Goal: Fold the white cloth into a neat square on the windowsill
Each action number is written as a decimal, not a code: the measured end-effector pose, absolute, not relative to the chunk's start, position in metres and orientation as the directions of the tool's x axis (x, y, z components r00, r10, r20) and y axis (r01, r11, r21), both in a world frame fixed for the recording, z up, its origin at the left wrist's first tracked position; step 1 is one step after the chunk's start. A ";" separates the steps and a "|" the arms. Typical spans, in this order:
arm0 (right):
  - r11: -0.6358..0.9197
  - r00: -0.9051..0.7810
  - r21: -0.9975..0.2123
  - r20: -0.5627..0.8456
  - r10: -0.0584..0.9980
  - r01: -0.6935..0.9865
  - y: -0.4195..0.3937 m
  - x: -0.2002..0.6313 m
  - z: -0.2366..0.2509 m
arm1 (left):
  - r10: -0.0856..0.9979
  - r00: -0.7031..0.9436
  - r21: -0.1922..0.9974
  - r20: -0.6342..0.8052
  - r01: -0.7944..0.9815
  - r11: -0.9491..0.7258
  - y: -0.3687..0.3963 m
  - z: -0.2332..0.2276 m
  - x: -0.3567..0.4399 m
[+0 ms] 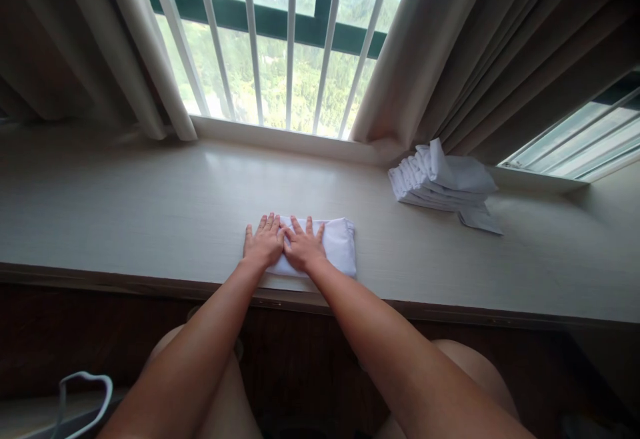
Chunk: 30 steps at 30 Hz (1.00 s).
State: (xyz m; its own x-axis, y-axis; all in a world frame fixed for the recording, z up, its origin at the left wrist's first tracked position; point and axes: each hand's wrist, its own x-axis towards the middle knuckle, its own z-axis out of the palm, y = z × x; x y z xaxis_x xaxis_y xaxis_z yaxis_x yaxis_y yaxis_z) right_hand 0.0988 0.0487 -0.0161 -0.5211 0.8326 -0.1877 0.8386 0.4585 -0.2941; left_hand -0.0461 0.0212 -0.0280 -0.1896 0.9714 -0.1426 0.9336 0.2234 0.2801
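A folded white cloth (341, 247) lies flat near the front edge of the pale sill. My left hand (263, 244) rests palm down over its left end, fingers stretched out toward the window. Beside it, my right hand (304, 245) presses flat on the cloth's middle with its fingers spread. The two thumbs meet or nearly meet. The cloth's right part shows beyond my right hand, while much of its left end is hidden. Farther right stands a stack of folded white cloths (440, 182), its top piece tilted up.
The wide sill (125, 205) ends in a front edge just before my forearms. Behind it is a barred window (270, 59) between a left curtain (125, 45) and a right curtain (430, 45). A white curved loop (107, 392) shows at the lower left.
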 end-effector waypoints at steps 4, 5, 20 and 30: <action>0.453 -0.523 -0.316 -0.187 0.832 0.833 0.048 0.095 -0.013 | 0.970 -0.199 0.278 -0.136 0.932 0.230 0.021 -0.030 -0.047; 0.450 -0.522 -0.321 -0.188 0.832 0.833 0.048 0.094 -0.012 | 0.971 -0.199 0.278 -0.130 0.933 0.228 0.021 -0.031 -0.047; 0.160 -0.193 -0.172 -0.196 0.961 0.972 0.067 0.204 -0.026 | 0.966 -0.196 0.261 -0.167 0.936 0.235 0.023 -0.027 -0.045; 0.168 -0.214 -0.257 -0.160 0.964 0.952 0.069 0.206 -0.040 | 0.963 -0.213 0.217 -0.163 0.945 0.245 0.021 -0.032 -0.044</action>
